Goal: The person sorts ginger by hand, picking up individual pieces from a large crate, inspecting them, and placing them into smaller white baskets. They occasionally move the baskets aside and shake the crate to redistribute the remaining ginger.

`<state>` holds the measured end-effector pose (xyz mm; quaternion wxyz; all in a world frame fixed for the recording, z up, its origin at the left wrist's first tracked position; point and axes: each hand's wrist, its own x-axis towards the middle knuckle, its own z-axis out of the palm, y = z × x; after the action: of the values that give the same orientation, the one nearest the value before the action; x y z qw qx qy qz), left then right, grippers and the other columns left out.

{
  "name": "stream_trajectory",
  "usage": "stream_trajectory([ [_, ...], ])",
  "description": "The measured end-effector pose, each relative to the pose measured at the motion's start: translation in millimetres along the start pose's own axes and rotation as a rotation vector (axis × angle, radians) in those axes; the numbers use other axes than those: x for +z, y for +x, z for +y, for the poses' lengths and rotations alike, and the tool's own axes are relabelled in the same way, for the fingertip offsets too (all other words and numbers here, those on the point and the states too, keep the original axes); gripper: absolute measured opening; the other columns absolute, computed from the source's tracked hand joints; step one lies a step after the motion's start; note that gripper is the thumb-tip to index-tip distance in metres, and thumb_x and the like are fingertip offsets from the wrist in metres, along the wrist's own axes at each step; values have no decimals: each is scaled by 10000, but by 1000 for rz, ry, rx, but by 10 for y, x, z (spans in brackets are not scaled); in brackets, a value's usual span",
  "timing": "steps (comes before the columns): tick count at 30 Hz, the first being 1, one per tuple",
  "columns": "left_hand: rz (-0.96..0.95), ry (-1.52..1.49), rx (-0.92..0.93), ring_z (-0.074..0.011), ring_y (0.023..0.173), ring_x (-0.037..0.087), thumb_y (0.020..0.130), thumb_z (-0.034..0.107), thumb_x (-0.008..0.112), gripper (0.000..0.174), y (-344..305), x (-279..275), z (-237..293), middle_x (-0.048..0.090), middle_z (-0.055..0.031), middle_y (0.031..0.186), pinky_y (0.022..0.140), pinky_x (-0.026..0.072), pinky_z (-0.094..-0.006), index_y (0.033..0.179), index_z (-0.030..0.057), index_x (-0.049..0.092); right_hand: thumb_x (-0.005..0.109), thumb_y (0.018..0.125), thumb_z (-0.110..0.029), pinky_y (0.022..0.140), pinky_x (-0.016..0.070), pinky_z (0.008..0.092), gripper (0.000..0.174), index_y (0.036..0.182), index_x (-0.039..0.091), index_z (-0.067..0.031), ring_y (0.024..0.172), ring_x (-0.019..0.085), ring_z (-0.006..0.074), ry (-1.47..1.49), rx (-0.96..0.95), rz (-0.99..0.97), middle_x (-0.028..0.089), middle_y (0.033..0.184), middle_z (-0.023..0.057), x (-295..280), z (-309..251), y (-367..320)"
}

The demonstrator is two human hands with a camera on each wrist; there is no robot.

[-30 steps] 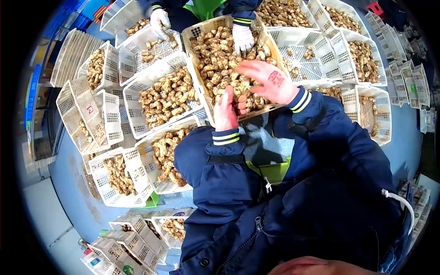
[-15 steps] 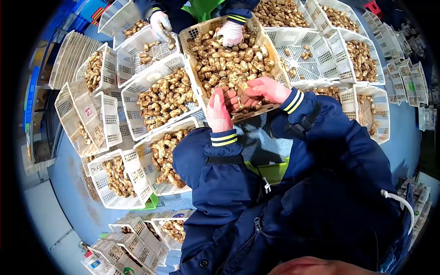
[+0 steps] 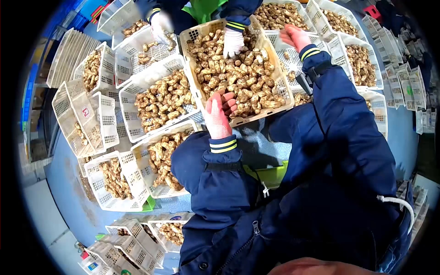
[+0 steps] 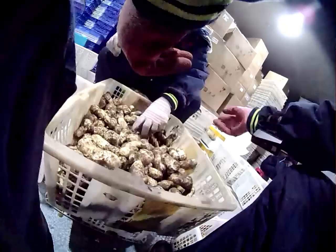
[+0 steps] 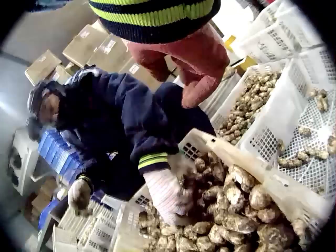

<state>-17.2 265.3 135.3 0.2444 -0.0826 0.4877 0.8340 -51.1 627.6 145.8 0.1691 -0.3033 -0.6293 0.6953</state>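
Observation:
Brown knobbly tubers (image 3: 250,75) fill a tan perforated crate (image 3: 280,68). My left hand (image 3: 218,114), in a pink-and-white glove, hovers by the crate's near-left corner, palm inward with fingers loosely bent; nothing shows in it. In the left wrist view that hand (image 4: 155,50) hangs above the crate. Out to the right, my right hand (image 3: 295,37) is over the white crates, fingers loosely extended. In the right wrist view a small tuber (image 5: 228,72) appears beside the fingers of my right hand (image 5: 184,60); whether they touch it is unclear.
Opposite, another person's white-gloved hand (image 3: 233,42) reaches into the tan crate, the other (image 3: 161,28) over a white crate (image 3: 123,68). White crates of tubers stand on both sides, including a fuller one (image 3: 158,120) at left. Cardboard boxes (image 4: 226,58) are stacked behind.
My right hand has moved from the tan crate up and right, over the white crates. My left hand stays near the corner. The other person's hand in the tan crate has shifted slightly.

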Motion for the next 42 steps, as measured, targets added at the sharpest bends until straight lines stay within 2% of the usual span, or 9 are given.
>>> stream_trajectory([
  [2, 22, -60, 58, -171, 711, 570, 877, 299, 459, 359, 0, 32, 28, 583, -101, 886, 637, 483, -279, 1067, -3, 496, 496, 843, -178, 664, 517, 246, 314, 1137, 515, -71, 751, 613, 140, -243, 44, -178, 632, 886, 85, 226, 172, 5],
  [3, 40, -89, 81, -177, 726, 576, 873, 280, 464, 349, -8, 46, 39, 583, -107, 899, 640, 483, -278, 1073, -5, 494, 486, 835, -202, 722, 502, 247, 314, 1136, 532, -122, 822, 601, 140, -929, 115, -275, 626, 940, 62, 551, 19, -221],
  [5, 56, -102, 86, -179, 732, 578, 871, 275, 467, 348, 6, 31, 29, 582, -109, 905, 642, 483, -280, 1073, -7, 494, 450, 827, -293, 916, 389, 322, 360, 1154, 525, -165, 988, 542, 225, -1230, -239, -582, 551, 1115, 103, 855, 416, -335],
  [11, 10, -163, 120, -171, 728, 570, 879, 272, 466, 363, 30, -26, 41, 579, -107, 897, 649, 476, -275, 1094, -22, 475, 517, 767, -155, 821, 426, 345, 340, 1106, 538, -140, 981, 542, 240, -1774, -524, -797, 553, 1067, 95, 1580, 1087, -603],
  [15, 49, -131, 131, -166, 724, 570, 883, 279, 463, 357, -16, -7, 73, 582, -108, 893, 644, 476, -271, 1081, -18, 482, 565, 732, -164, 838, 421, 342, 411, 1138, 521, -117, 942, 564, 255, -1351, -353, -763, 590, 1000, 160, 1280, 850, -618],
  [20, 52, -131, 115, -163, 713, 567, 885, 278, 460, 331, -14, 12, 57, 587, -104, 887, 636, 480, -275, 1066, 4, 496, 505, 837, -117, 739, 420, 202, 403, 1226, 441, -32, 868, 524, 75, 112, 300, -723, 562, 986, 17, 738, 369, -959],
  [22, 49, -127, 98, -161, 713, 567, 885, 282, 462, 331, -3, 11, 38, 590, -100, 882, 637, 482, -279, 1063, 5, 497, 501, 833, -73, 854, 434, 291, 532, 1309, 275, 2, 1015, 520, 185, 399, 370, -705, 544, 934, 26, 860, 78, -1303],
  [25, 25, -119, 82, -158, 713, 568, 883, 293, 467, 344, -4, -2, 22, 593, -97, 879, 642, 484, -280, 1070, 6, 492, 517, 844, -129, 915, 412, 372, 555, 1323, 258, -17, 1108, 471, 242, 348, 323, -865, 454, 1224, 137, 955, -11, -1430],
  [42, 53, -134, 112, -169, 728, 577, 878, 282, 465, 351, 0, -34, 21, 594, -109, 885, 642, 480, -278, 1077, -5, 493, 519, 807, -67, 818, 451, 314, 464, 1242, 379, 9, 979, 534, 199, 357, 405, -697, 539, 1041, 104, 913, 223, -1284],
])
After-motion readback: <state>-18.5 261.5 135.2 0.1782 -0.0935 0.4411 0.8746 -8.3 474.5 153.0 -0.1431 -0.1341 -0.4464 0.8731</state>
